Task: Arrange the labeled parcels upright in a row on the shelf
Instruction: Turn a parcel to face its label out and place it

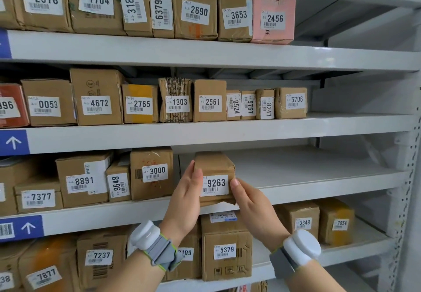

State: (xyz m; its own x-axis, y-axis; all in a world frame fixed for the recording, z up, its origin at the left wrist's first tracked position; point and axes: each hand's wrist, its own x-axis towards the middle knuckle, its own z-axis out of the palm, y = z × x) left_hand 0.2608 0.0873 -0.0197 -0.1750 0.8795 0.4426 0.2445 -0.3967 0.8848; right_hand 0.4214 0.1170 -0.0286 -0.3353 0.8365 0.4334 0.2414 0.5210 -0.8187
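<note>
So only the head cam to go on, looking at a grey metal shelf unit [205,132] w/ several levels. Parcel 9263 [215,177] is on the third shelf down, front edge, standing upright w/ label facing out, and there's a gap betw it and parcel 3000 [152,173], which is the last one in the row on that level. Left hand [185,198] has fingers fairly straight, flat against the parcel's left side, thumb tucked at the front edge; right hand [250,202] has thumb tip on the front right corner, rest of the fingers prob round the right side/underneath but can't rly see them. Bottom front looks a bit crumpled and maybe overhangs the shelf lip, hard to tell. Progress imo: levels above are already lined up, this row has 8891 [82,181], 9648 [118,184] and 3000 standing, and 9263 is basically placed. Left to do: slide it left against 3000 and push it back, plenty of bare shelf to the right
</note>
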